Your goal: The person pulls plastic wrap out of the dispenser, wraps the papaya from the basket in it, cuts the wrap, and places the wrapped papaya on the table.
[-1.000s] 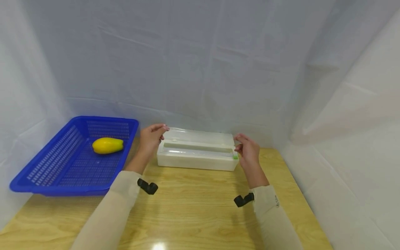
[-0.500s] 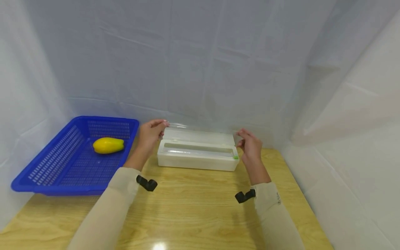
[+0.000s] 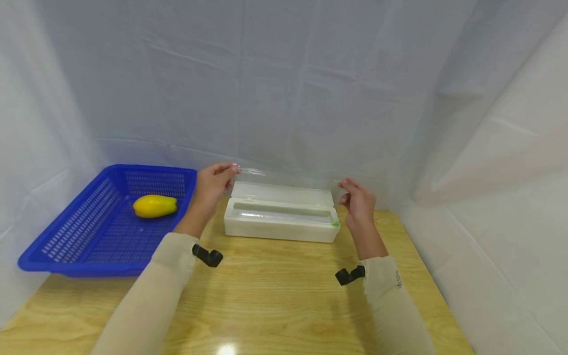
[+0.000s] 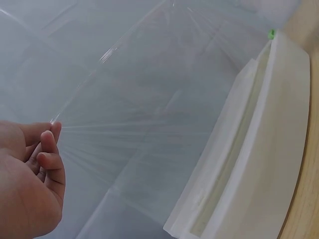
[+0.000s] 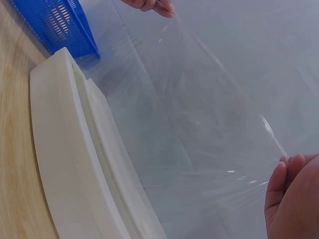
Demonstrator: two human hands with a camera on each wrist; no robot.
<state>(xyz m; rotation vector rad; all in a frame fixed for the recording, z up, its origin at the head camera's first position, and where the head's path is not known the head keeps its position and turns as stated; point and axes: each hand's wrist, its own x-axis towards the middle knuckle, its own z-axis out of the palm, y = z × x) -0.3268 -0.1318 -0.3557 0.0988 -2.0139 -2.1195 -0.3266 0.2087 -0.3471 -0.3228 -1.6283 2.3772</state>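
Observation:
A long white cling film dispenser box (image 3: 280, 230) stands at the back of the table, its lid (image 3: 284, 193) tipped back. From it a clear sheet of cling film (image 4: 124, 114) stretches up between both hands, creased near the fingers. My left hand (image 3: 212, 186) pinches one corner of the film's edge, above the box's left end. At the other corner my right hand (image 3: 359, 199) pinches the film, above and beside the right end. In the right wrist view the taut sheet spans from one hand to the other. A small green piece (image 3: 335, 223) sits at the box's right end.
To the left is a blue plastic basket (image 3: 88, 268) with a yellow papaya-like fruit (image 3: 155, 206) inside. White sheeting (image 3: 284, 88) hangs behind and on both sides of the wooden table (image 3: 275, 296).
Both hands have risen and drawn the film higher out of the box. The right hand has also shifted slightly right. The box stays in place.

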